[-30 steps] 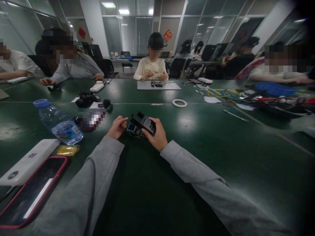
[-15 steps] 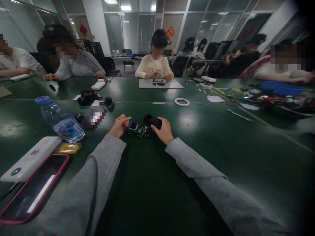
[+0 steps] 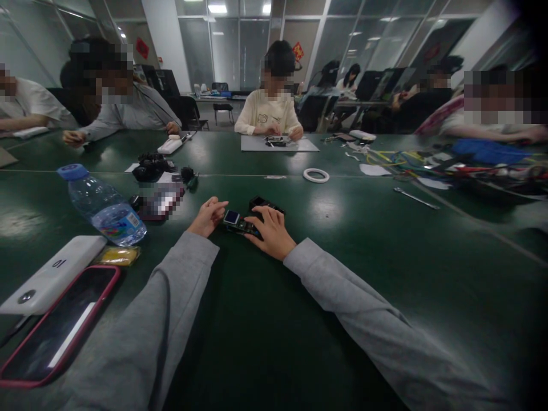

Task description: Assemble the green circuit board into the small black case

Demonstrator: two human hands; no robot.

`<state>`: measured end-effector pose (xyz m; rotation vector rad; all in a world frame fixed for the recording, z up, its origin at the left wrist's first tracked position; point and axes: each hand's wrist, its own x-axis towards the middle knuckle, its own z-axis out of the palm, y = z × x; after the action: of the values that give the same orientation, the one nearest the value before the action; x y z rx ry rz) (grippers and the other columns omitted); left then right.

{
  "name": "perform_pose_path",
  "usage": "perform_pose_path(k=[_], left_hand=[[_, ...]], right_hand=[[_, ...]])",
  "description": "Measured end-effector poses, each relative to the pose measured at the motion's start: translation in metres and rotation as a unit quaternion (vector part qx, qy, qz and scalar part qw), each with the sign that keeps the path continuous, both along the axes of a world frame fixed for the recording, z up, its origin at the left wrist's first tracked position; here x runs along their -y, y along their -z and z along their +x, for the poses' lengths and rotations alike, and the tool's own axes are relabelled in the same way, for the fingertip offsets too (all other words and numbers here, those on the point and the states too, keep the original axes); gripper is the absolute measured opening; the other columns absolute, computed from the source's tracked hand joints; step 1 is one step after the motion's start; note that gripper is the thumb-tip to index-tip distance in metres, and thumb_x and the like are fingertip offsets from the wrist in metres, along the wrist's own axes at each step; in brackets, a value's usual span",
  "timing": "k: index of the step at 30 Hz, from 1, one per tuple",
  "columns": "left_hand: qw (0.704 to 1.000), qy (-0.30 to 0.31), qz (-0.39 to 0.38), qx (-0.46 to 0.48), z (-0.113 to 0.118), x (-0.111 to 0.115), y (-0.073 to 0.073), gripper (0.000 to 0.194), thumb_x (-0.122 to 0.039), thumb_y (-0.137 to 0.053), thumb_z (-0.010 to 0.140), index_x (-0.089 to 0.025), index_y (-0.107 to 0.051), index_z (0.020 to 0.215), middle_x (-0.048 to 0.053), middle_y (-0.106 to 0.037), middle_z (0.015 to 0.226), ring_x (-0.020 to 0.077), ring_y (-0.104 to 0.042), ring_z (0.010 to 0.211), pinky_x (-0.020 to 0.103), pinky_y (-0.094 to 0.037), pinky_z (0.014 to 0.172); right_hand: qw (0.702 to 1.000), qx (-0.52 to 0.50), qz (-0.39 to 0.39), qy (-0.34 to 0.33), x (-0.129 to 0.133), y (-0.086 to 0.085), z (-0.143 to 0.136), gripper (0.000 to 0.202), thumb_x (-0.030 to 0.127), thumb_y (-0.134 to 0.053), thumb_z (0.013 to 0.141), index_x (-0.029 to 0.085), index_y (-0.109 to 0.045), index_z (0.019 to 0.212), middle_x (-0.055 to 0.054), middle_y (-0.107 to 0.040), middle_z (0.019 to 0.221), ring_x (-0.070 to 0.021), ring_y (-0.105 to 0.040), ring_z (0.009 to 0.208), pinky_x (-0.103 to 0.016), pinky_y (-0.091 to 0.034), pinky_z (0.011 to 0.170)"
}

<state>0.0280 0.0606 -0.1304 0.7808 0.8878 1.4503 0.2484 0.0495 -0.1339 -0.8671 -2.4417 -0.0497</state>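
Note:
A small green circuit board with a little square screen lies in front of me, its right part covered by my right hand. My right hand spans that end of the board, thumb on the near edge and fingers on the far side. Just behind, partly hidden by the fingers, is a black plastic housing. My left hand rests at the board's left end, index finger stretched out and the other fingers curled in. Whatever the curled fingers hold, if anything, is hidden.
To the left are a water bottle, a white power bank, a yellow packet and a red-cased phone. Farther off lie a white tape ring, a wrench and tangled cables. Several people sit around the table.
My right hand has let go of the black housing and moved left and nearer onto the circuit board. My left hand has barely moved.

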Motion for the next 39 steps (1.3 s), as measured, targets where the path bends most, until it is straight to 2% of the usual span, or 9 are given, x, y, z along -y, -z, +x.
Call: perform_pose_path(k=[7,20,24,28,31,34,39], left_hand=[[1.0,0.004,0.008,0.0,0.0,-0.0005,0.0001,0.051,-0.016,-0.077,0.061,-0.019,-0.026,0.062,-0.01,-0.022,0.048,0.0028,-0.025,0.038,0.019,-0.015,0.037],[1.0,0.008,0.003,-0.003,0.0011,0.0012,-0.0023,0.052,-0.016,-0.077,0.06,-0.019,-0.026,0.063,-0.011,-0.023,0.047,0.0022,-0.025,0.038,0.018,-0.015,0.037],[1.0,0.012,0.009,-0.001,-0.0003,-0.0021,0.0008,0.052,-0.016,-0.077,0.061,-0.02,-0.025,0.063,-0.011,-0.023,0.047,0.0023,-0.025,0.038,0.018,-0.015,0.037],[1.0,0.014,0.02,0.0,-0.0023,-0.0061,0.0054,0.053,-0.016,-0.077,0.061,-0.02,-0.024,0.064,-0.011,-0.022,0.047,0.0025,-0.024,0.037,0.017,-0.015,0.036],[1.0,0.016,0.026,0.002,-0.0027,-0.006,0.006,0.053,-0.015,-0.077,0.061,-0.02,-0.024,0.064,-0.011,-0.022,0.047,0.0026,-0.024,0.037,0.017,-0.014,0.036],[1.0,0.02,0.023,0.004,-0.0021,-0.0044,0.0044,0.054,-0.015,-0.077,0.061,-0.02,-0.023,0.064,-0.011,-0.022,0.047,0.0026,-0.025,0.037,0.017,-0.014,0.036],[1.0,0.013,0.023,0.001,-0.0008,-0.0032,0.002,0.054,-0.015,-0.077,0.061,-0.02,-0.024,0.063,-0.011,-0.022,0.047,0.0022,-0.023,0.037,0.017,-0.014,0.037]], right_hand=[[1.0,0.004,-0.001,0.002,-0.0041,0.0017,0.0011,0.03,0.032,-0.057,0.087,0.024,-0.052,0.116,-0.01,-0.044,0.125,-0.0292,-0.036,0.12,-0.046,-0.03,0.098],[1.0,-0.001,0.003,-0.003,-0.0052,0.0011,0.0017,0.024,0.033,-0.061,0.085,0.026,-0.056,0.108,-0.008,-0.047,0.119,-0.0278,-0.039,0.116,-0.044,-0.031,0.094],[1.0,0.001,0.003,-0.002,-0.0056,0.0018,0.0015,0.025,0.034,-0.06,0.086,0.026,-0.055,0.108,-0.007,-0.049,0.119,-0.0272,-0.041,0.116,-0.043,-0.029,0.094],[1.0,-0.006,-0.009,-0.027,-0.0078,0.0043,0.0011,0.023,0.033,-0.057,0.087,0.022,-0.053,0.107,-0.006,-0.056,0.112,-0.0241,-0.048,0.108,-0.041,-0.027,0.095],[0.999,-0.018,-0.018,-0.047,-0.009,0.0056,0.001,0.032,0.034,-0.057,0.087,0.018,-0.049,0.114,-0.008,-0.058,0.111,-0.023,-0.051,0.103,-0.039,-0.028,0.095],[0.999,-0.029,-0.009,-0.042,-0.008,0.0051,0.0012,0.043,0.034,-0.055,0.087,0.015,-0.044,0.123,-0.011,-0.056,0.116,-0.0248,-0.05,0.109,-0.04,-0.027,0.097],[0.999,-0.033,0.013,0.005,-0.0049,0.0024,0.0017,0.039,0.038,-0.057,0.085,0.017,-0.049,0.118,-0.012,-0.051,0.12,-0.0281,-0.041,0.119,-0.043,-0.026,0.101]])
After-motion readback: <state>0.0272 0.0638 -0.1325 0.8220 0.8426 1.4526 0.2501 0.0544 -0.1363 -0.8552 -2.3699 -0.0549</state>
